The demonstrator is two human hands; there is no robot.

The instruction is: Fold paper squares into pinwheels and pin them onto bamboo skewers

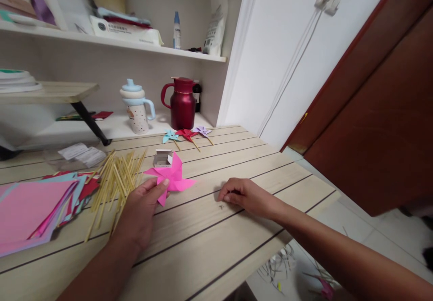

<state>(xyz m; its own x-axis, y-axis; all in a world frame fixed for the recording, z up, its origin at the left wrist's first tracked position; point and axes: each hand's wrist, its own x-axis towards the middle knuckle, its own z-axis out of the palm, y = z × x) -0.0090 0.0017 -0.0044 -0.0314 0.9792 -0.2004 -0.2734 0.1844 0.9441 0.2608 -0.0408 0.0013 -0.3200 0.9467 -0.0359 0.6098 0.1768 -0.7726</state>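
A bright pink paper pinwheel (176, 177) is pinched by one blade between the thumb and fingers of my left hand (144, 208). Above the right part of the tabletop, my right hand (248, 196) is closed, its thumb and fingers brought together and pointing down. What those fingertips hold, if anything, is too small to see. Just below them lie a few tiny dark pieces, perhaps pins (221, 207). Behind the pink pinwheel stands a small open white box (163, 157). Three finished pinwheels on sticks, light blue (171, 136), red (186, 134) and lilac (202, 131), lie farther back.
Left of my left hand are loose wooden sticks (117, 179) and stacked coloured paper (34, 211). A clear plastic bag (74, 154) lies behind them. A tumbler (137, 107) and a red jug (182, 105) stand at the back. Scraps (279, 265) litter the floor.
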